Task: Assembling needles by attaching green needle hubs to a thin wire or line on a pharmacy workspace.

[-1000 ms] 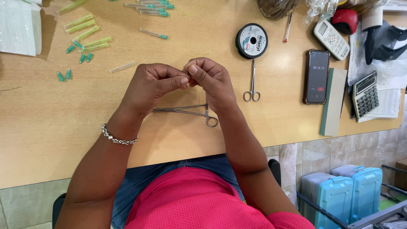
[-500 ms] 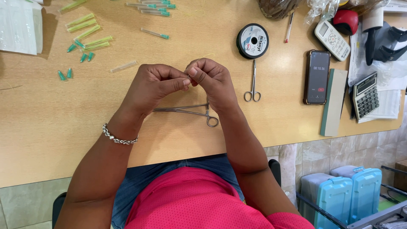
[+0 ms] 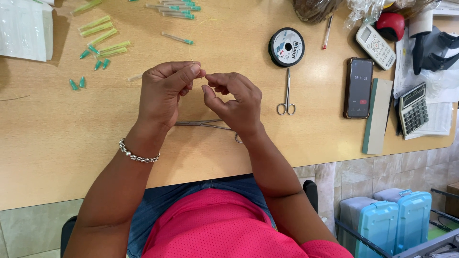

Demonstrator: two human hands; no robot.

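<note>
Thread (image 3: 193,52), thin and pale, is pinched in the left hand (image 3: 165,93), fingers together, above the forceps (image 3: 203,124) on the bench (image 3: 57,143); right hand (image 3: 236,102) fingers curl loosely apart beside it.

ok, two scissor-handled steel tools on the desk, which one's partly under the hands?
The forceps, lying crosswise beneath both wrists. The scissors lie uncovered below the line spool.

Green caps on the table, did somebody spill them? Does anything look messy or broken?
The green caps lie scattered loose near the table's far left, some apart from the others. That looks untidy, not spilled. Nothing looks broken. The scissors lie flat.
</note>
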